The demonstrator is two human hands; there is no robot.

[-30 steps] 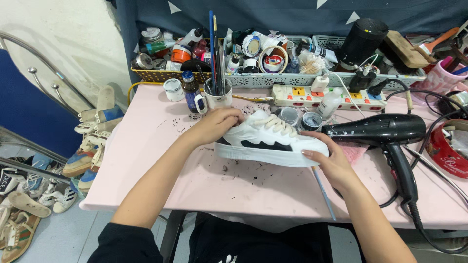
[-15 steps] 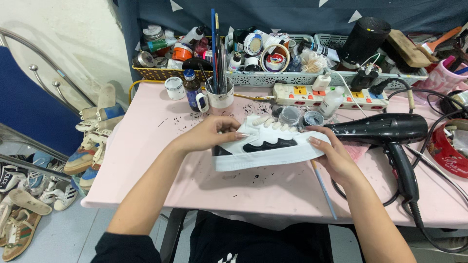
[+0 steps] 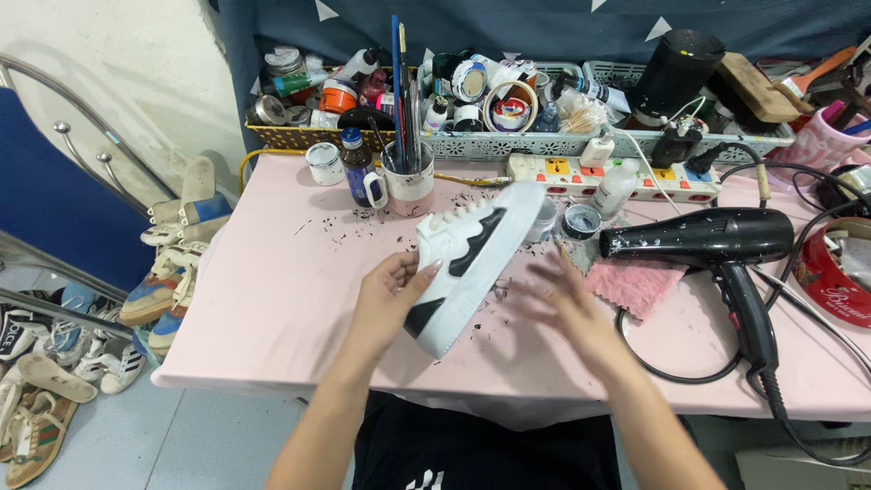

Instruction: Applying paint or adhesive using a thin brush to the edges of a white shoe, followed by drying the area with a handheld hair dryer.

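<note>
Sneaker (image 3: 472, 263), white with black panels, tilted

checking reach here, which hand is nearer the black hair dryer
Right. The right hand hovers open just right of the sneaker, short of the black hair dryer. The left hand grips the sneaker on its far side.

Your white-and-black sneaker (image 3: 472, 263) sits mid-table (image 3: 272, 299); the black plastic hairdryer (image 3: 717, 249) lies toward its right edge, the ceramic brush mug (image 3: 406, 189) near the back edge.
</note>
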